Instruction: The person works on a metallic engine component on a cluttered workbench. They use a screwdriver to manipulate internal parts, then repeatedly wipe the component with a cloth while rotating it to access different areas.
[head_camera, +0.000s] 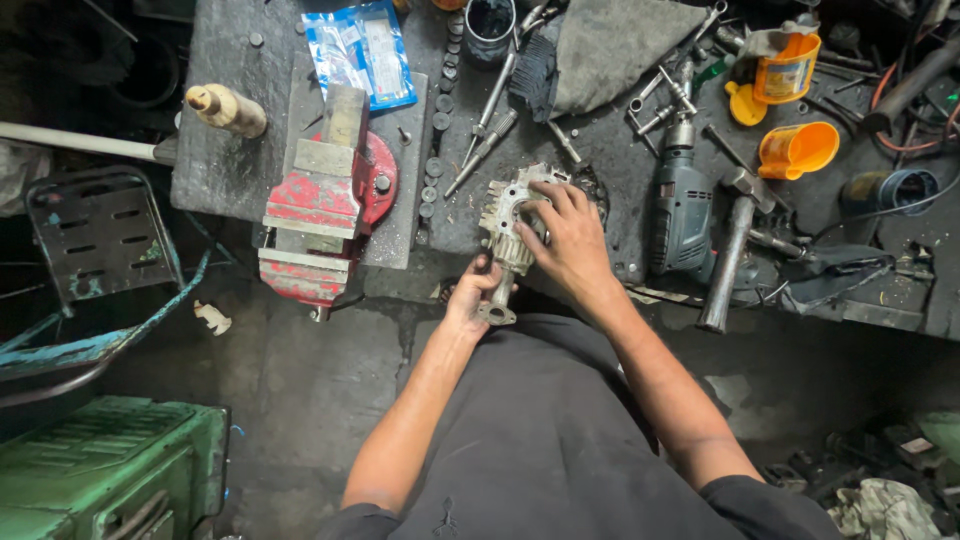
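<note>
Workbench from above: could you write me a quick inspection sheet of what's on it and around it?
Surface: dark, grimy workbench, crowded with tools.
Job's things: finned grey metal engine part at the bench edge, hanging partly over it.
Clutter: red bench vise, electric drill, hammer, orange cup, grey cloth, blue plastic packet, loose bolts and sockets.
Grippers: left hand grips the part's lower end; right hand rests on top, fingers in its opening.
Cables: dark cable and reddish wires at the right.
Surroundings: green crate, metal chair, dirty concrete floor.
</note>
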